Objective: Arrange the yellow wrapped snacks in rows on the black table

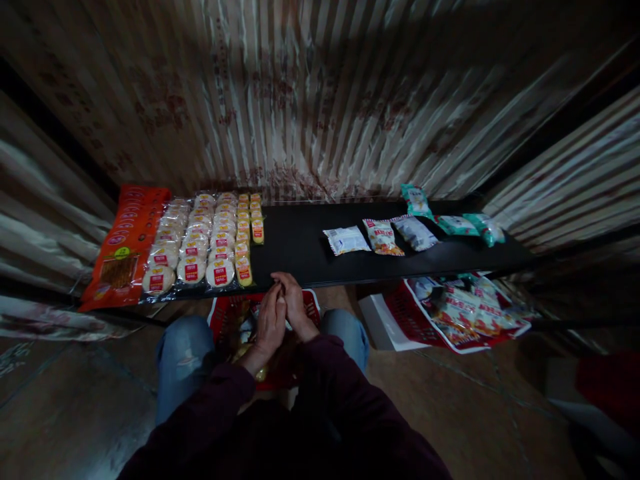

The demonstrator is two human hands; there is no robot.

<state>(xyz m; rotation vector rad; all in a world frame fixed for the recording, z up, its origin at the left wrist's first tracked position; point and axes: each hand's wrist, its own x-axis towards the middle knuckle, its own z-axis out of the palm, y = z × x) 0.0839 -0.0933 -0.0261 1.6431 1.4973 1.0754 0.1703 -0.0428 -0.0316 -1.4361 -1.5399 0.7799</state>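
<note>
At the near edge of the black shelf, we note our left hand and right hand pressed together, fingers straightened; nothing shows held, though we cannot see between the palms. Under them, between our knees: a red basket, contents too dim to name. Ahead and left of the hands, on the shelf: round wrapped cakes in three tight columns, yellow packets in two narrower ones, the right column shorter; farthest left, an orange bag. We judge that side largely set out. Ahead and right of the hands: pale packets and green packets, loosely strewn. Farther right, lower down: a second basket, heaped. Part-way, we reckon; the right side looks unordered, stock remains below.
</note>
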